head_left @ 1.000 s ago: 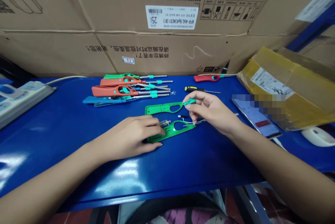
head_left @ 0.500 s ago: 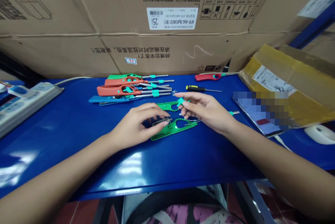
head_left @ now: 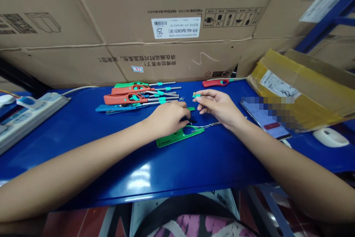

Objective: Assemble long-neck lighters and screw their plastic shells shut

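My right hand [head_left: 215, 105] pinches a small turquoise plastic piece [head_left: 196, 95] between thumb and forefinger, above the table. My left hand [head_left: 173, 117] is curled over a green lighter half-shell [head_left: 177, 138] that lies open side up. A dark bit shows beneath its fingertips; what it grips is mostly hidden. Thin white wire and a metal tube [head_left: 215, 123] stretch from the shell's right end towards my right hand. Behind my left hand, a second green shell piece [head_left: 191, 108] peeks out.
Several long-nosed lighters, red, green and blue [head_left: 126, 99], lie together at the back left. A red lighter [head_left: 216, 83] rests by the cardboard wall. To the right are a phone [head_left: 266, 120], a yellow-taped box [head_left: 277, 81] and a white mouse [head_left: 331, 138]; at left, a power strip [head_left: 36, 113].
My left hand has moved right and its fingers have curled down over the green shell. My right hand has risen slightly, still pinching the turquoise piece, and now covers most of the screwdriver.
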Available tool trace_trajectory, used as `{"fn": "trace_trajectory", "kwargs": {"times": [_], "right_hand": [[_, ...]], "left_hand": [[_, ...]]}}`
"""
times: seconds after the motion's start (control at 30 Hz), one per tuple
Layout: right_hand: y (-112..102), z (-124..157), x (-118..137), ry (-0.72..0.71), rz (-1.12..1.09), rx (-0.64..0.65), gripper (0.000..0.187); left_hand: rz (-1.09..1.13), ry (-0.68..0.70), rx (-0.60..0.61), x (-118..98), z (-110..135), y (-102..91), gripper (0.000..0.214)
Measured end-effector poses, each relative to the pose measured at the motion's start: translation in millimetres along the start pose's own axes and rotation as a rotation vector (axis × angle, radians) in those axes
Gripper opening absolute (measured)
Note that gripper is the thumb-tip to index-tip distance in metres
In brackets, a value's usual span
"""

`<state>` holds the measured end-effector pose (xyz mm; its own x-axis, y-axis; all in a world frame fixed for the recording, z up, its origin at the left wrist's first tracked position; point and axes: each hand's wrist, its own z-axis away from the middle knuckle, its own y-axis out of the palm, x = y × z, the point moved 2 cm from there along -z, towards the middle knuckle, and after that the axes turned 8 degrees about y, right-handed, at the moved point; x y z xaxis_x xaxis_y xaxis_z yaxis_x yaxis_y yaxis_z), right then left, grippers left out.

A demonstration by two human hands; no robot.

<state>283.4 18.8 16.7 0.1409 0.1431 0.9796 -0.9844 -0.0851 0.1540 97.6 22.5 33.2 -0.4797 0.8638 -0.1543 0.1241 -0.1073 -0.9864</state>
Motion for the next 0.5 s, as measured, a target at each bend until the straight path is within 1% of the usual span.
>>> {"fn": "trace_trajectory", "kwargs": {"times": [0.17, 0.27, 0.37, 0.5], "right_hand": [[-8.1, -4.8, -2.3, -0.064, -0.068, -0.088, 0.045], [-12.0, -6.7, -3.1, -0.081, -0.094, -0.116, 0.041], [-14.5, -8.5, -3.3, -0.065, -0.083, -0.117, 0.032], [-15.1, -9.4, 0.5, -0.031, 0.022, -0.089, 0.019]], "left_hand": [[-0.057, -0.02, 0.092, 0.9, -15.7, -2.1, 0.015], [-0.099, -0.009, 0.108, 3.1, -21.9, -3.9, 0.014], [-0.145, 0.004, 0.075, 0.7, -24.0, -11.8, 0.013], [-0.234, 0.005, -0.016, -13.4, -16.3, -31.5, 0.015]]}}
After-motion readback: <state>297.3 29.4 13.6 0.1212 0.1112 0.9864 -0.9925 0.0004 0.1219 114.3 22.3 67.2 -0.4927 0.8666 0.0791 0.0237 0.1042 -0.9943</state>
